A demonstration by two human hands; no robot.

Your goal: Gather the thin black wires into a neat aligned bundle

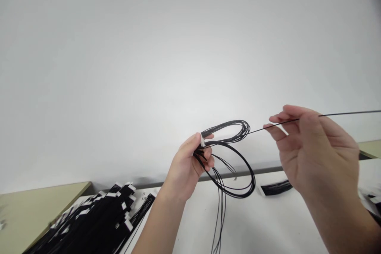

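White wall backed the wound wire coil, pinched by left hand; one strand, pinched by right hand, was uncoiled.

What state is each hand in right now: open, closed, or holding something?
Left hand: closed, holding the coiled black wires.
Right hand: thumb and fingers together on a single black wire.

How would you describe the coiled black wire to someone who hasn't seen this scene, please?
In front of the pale wall, find the left hand. The coiled black wire spreads from its grip in two loops; unlike the black bundles on the white table, it is held aloft.
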